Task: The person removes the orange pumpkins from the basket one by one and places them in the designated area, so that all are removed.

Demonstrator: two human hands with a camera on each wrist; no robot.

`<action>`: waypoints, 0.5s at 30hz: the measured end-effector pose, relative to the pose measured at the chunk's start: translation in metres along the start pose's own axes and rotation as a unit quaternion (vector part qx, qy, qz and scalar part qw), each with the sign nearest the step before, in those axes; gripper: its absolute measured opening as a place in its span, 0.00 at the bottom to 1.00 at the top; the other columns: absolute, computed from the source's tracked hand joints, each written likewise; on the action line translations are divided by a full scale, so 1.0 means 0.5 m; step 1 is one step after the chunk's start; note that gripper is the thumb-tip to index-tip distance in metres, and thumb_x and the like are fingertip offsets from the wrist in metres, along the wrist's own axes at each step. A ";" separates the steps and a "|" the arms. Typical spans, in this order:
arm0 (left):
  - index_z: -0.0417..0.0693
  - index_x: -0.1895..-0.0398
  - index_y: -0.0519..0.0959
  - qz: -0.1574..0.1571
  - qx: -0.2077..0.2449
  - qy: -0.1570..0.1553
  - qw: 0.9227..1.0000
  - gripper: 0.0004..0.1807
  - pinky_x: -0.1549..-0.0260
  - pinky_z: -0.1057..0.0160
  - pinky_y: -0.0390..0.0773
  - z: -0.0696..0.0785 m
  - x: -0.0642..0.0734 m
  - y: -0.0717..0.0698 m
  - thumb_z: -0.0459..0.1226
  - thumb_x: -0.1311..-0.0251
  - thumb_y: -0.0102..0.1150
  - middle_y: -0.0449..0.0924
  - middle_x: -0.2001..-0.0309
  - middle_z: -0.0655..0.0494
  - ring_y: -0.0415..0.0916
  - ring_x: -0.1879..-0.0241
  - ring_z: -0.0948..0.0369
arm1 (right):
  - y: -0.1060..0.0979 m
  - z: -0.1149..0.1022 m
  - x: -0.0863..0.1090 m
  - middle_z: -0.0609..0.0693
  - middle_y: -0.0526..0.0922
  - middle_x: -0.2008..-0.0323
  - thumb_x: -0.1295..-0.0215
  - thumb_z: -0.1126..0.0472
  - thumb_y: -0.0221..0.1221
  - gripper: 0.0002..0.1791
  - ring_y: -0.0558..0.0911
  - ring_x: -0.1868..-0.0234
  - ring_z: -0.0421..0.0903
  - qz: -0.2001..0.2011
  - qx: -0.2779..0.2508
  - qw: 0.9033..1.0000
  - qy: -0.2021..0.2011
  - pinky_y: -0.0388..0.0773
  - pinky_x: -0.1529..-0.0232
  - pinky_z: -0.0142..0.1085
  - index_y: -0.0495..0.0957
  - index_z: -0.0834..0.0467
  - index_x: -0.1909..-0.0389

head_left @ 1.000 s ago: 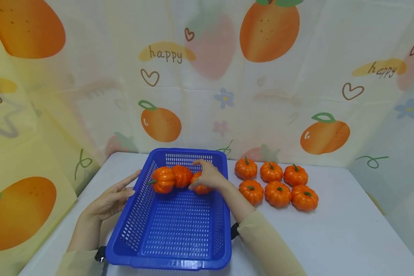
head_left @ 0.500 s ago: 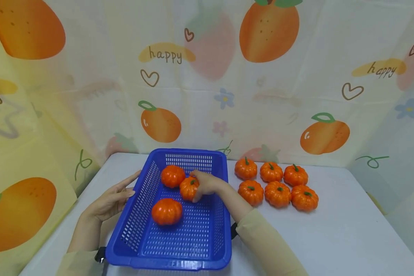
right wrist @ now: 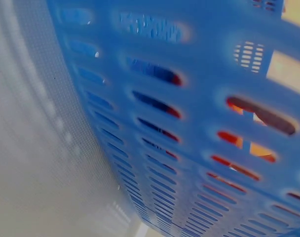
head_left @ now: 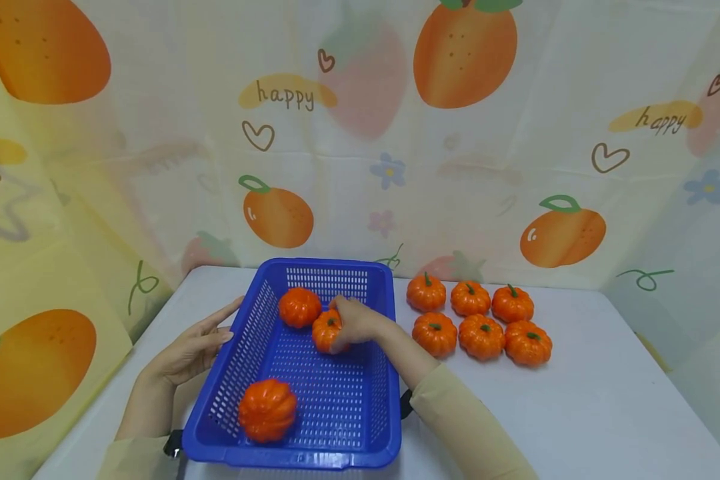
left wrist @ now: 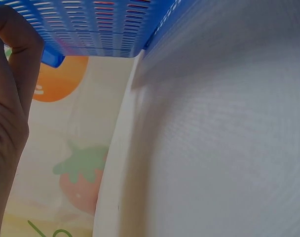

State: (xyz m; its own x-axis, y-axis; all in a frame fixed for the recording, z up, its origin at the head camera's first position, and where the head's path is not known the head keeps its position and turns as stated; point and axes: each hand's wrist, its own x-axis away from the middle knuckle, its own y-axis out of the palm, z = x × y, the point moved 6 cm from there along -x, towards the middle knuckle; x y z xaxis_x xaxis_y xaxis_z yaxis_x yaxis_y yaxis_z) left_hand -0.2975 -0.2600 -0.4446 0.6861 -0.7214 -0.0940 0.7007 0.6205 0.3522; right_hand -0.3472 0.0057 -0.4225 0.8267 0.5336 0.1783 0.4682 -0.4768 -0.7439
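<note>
Inside the blue perforated basket (head_left: 291, 458), my right hand (head_left: 355, 321) grips a small orange toy pumpkin (head_left: 325, 331) with a green stem. Its thumb and fingers are on the pumpkin's sides. Just left of that pumpkin lies a second pumpkin (head_left: 300, 307). A third pumpkin (head_left: 267, 410) lies tipped near the basket's front left corner. My left hand (head_left: 189, 350) is at the basket's left wall, fingers mostly straight and thumb touching the rim. In the left wrist view, part of the left hand (left wrist: 14, 94) shows beside the basket (left wrist: 98, 42). The right wrist view shows only the basket wall (right wrist: 189, 148).
To the right of the basket, several pumpkins (head_left: 483, 337) stand in two rows on the white table (head_left: 576, 407). A fruit-printed cloth (head_left: 348, 200) hangs behind the table and along its sides.
One pumpkin has rolled from the basket's back left to its front left corner. My right hand has shifted slightly left and forward with its pumpkin. The left hand stays put.
</note>
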 end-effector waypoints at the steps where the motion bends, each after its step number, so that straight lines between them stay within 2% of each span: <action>1: 0.55 0.19 0.33 -0.001 -0.001 0.001 1.000 0.36 0.52 0.58 0.85 0.001 0.000 0.001 0.23 0.26 0.21 0.81 0.40 0.48 0.87 0.53 0.57 | 0.000 0.000 0.001 0.55 0.78 0.50 0.55 0.61 0.75 0.42 0.75 0.52 0.48 0.001 0.000 1.000 0.001 0.79 0.41 0.44 0.66 0.60 0.37; 7: 0.56 0.19 0.33 -0.009 0.005 0.004 1.000 0.37 0.51 0.59 0.85 0.002 -0.002 0.004 0.23 0.27 0.21 0.81 0.40 0.48 0.86 0.52 0.57 | -0.003 -0.001 0.003 0.53 0.80 0.48 0.56 0.59 0.76 0.43 0.77 0.52 0.48 0.004 -0.013 1.000 0.002 0.78 0.41 0.45 0.68 0.55 0.36; 15: 0.54 0.20 0.32 -0.006 0.001 0.003 1.000 0.37 0.52 0.59 0.85 0.001 -0.001 0.003 0.23 0.27 0.21 0.81 0.41 0.49 0.87 0.54 0.58 | -0.014 -0.008 0.001 0.52 0.79 0.47 0.60 0.62 0.76 0.44 0.77 0.51 0.47 0.031 -0.048 0.996 -0.063 0.80 0.44 0.42 0.69 0.54 0.37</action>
State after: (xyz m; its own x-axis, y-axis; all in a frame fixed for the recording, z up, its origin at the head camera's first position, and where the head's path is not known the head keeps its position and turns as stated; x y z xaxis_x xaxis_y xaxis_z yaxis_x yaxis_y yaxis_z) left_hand -0.2969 -0.2588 -0.4434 0.6786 -0.7272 -0.1036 0.7085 0.6108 0.3533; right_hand -0.3489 0.0063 -0.4145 0.8127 0.5808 0.0469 0.4497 -0.5739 -0.6844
